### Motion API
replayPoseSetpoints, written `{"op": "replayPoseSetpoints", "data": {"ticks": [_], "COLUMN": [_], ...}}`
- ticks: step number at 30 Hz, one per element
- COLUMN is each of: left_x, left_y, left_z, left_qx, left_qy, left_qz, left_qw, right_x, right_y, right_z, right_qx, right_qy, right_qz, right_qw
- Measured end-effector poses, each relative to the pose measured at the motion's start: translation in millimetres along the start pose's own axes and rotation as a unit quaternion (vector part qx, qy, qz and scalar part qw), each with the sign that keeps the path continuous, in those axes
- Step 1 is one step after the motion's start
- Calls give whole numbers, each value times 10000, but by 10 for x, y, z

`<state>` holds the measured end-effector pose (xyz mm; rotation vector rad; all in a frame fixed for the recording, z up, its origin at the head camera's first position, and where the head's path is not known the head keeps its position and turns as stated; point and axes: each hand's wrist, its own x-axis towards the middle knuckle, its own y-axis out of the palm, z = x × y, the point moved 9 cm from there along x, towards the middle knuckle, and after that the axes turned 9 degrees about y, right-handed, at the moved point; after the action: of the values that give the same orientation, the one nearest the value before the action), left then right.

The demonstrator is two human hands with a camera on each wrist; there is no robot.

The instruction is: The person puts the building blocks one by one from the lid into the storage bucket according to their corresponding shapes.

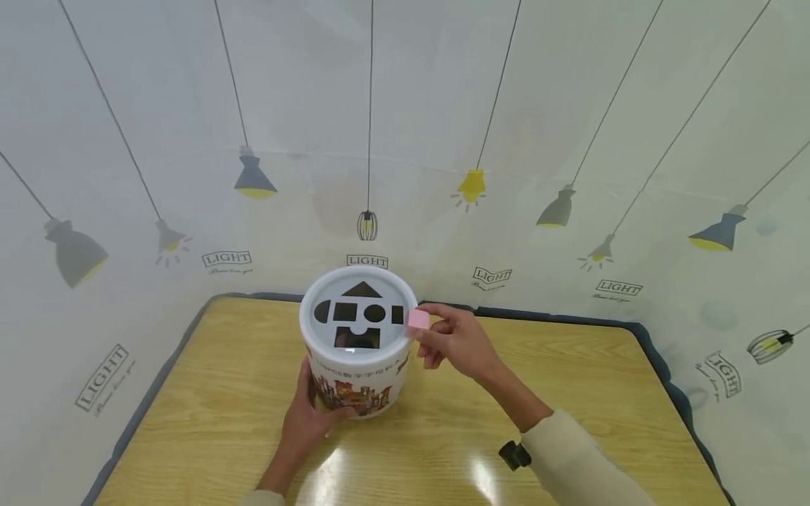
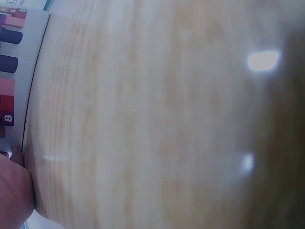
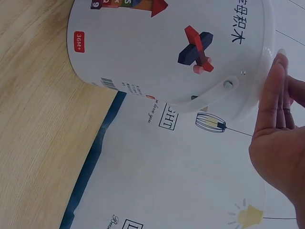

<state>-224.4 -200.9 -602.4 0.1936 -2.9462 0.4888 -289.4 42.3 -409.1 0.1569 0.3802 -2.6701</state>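
A white bucket (image 1: 389, 376) with a printed picture of blocks stands upright on the table. Its white lid (image 1: 391, 341) has several dark cut-outs, among them a triangle, a circle, a half-round and rectangles. My left hand (image 1: 305, 420) grips the bucket low on its left side, thumb across the front; in the left wrist view only part of that hand shows at the bottom left. Between thumb and index finger, my right hand (image 1: 465, 343) pinches a small pink block (image 1: 418, 319) at the lid's right rim, beside a narrow rectangular hole. The right wrist view hides the block.
The wooden table (image 1: 538, 393) has a dark blue edge along its back and sides. Behind it rises a pale wall covering (image 1: 430, 211) printed with hanging lamps. A white handle (image 3: 209, 95) hangs from the bucket's side. A black device (image 1: 515, 455) sits at the right cuff.
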Motion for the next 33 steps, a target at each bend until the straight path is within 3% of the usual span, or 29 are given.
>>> {"op": "replayPoseSetpoints", "data": {"ticks": [14, 33], "left_x": [-22, -10], "left_y": [24, 9], "left_z": [22, -15], "left_qx": [-195, -127], "left_qy": [-49, -120], "left_qz": [-21, 1], "left_qw": [9998, 9998], "right_x": [145, 239], "right_y": [272, 443], "right_z": [99, 314], "right_qx": [-61, -337], "right_qy": [30, 110], "right_qz": [288, 380], "right_qw": [9996, 9987]}}
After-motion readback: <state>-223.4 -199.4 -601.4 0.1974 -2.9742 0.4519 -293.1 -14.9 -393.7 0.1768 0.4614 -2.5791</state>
